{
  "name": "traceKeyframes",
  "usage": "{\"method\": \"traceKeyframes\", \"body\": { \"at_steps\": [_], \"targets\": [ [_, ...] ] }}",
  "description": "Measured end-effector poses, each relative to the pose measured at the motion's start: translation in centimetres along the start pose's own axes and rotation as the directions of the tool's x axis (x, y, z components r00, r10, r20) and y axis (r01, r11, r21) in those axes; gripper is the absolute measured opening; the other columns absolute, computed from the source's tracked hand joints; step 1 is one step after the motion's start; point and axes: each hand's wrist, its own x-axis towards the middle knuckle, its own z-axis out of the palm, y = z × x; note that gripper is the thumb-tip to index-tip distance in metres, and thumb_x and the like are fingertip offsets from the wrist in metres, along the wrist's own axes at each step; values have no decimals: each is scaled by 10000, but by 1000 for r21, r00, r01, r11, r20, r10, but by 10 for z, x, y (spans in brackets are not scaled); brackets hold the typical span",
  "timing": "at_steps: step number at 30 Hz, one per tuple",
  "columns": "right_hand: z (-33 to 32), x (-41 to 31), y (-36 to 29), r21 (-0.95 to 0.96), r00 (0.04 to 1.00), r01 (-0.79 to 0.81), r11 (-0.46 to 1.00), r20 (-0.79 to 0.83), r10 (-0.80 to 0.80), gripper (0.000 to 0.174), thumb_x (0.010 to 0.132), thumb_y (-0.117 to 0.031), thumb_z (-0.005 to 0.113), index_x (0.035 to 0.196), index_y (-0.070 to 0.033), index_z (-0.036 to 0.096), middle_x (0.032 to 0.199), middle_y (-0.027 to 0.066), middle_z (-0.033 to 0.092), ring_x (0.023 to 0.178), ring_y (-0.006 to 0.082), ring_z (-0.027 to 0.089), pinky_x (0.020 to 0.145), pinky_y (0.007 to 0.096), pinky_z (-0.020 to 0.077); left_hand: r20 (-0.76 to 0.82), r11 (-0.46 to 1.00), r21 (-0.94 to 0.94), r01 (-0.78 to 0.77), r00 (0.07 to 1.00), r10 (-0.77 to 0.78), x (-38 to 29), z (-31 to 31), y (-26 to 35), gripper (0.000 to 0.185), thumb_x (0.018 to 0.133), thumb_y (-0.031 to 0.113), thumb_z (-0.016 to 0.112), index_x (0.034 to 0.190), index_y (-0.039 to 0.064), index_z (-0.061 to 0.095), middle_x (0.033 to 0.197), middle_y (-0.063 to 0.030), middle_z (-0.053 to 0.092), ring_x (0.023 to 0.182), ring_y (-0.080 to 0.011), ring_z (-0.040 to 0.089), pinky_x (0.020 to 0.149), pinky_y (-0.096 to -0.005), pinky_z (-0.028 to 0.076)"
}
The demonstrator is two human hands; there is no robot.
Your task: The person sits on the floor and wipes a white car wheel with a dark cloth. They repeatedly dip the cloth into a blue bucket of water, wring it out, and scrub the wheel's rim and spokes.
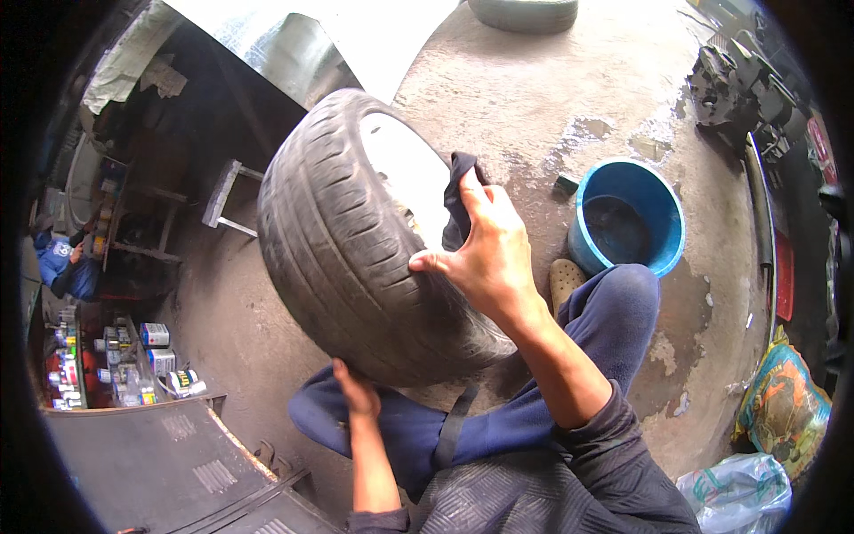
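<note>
A worn rubber tire point(333, 240) on a white wheel rim point(400, 160) stands tilted before me, close to my legs. My right hand point(494, 247) grips the tire's sidewall edge, thumb on the tread side, and its fingers hold a black cloth point(458, 200) by the rim. Against the lower left of the tread rests my left hand point(357, 394); its fingertips are partly hidden behind the tire, and it holds no tool that I can see. A blue plastic tub point(627, 213) with dark water or a dark bottom stands right of the wheel, beside a tan clog point(566, 282).
Another tire point(524, 15) lies at the top. A metal stool point(227, 200) stands left, with cans point(155, 335) and a dark metal cabinet point(160, 454) below. A person in blue point(63, 260) is far left. Car parts point(727, 87), a sack point(787, 400) and a plastic bag point(737, 494) line the right.
</note>
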Motion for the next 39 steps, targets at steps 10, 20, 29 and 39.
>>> {"method": "traceKeyframes", "body": {
  "at_steps": [10,20,29,39],
  "targets": [
    [8,-2,30,249,999,30,968,-37,-21,950,580,-283,895,1310,112,435,1138,225,591,1078,303,577,981,330,427,-129,999,-38,31,991,-36,11,-64,54,889,806,445,717,1438,9,269,1475,-138,325,1343,-296,324,1100,-461,292],
    [10,33,41,882,990,32,470,-94,109,359,865,-31,669,1212,2,581,1018,15,639,874,76,589,798,226,490,-237,926,-330,186,933,-271,-22,-77,16,909,820,666,551,1480,135,223,1503,-98,283,1345,-330,329,1010,-560,373],
    [-104,44,58,886,978,126,447,-187,94,294,837,-102,707,1110,-18,636,1034,98,677,938,195,660,836,341,546,-316,862,-449,236,860,-400,-48,-63,-6,887,761,741,504,1450,220,304,1482,-60,324,1318,-306,349,989,-531,362],
    [-164,47,59,969,893,48,243,67,-445,972,792,-556,679,1445,12,236,1467,254,264,1261,367,454,1064,481,383,-217,698,-600,392,760,-613,-106,-9,-34,899,779,784,349,1485,238,249,1537,-73,231,1390,-342,237,1086,-578,214]
  ]
}}
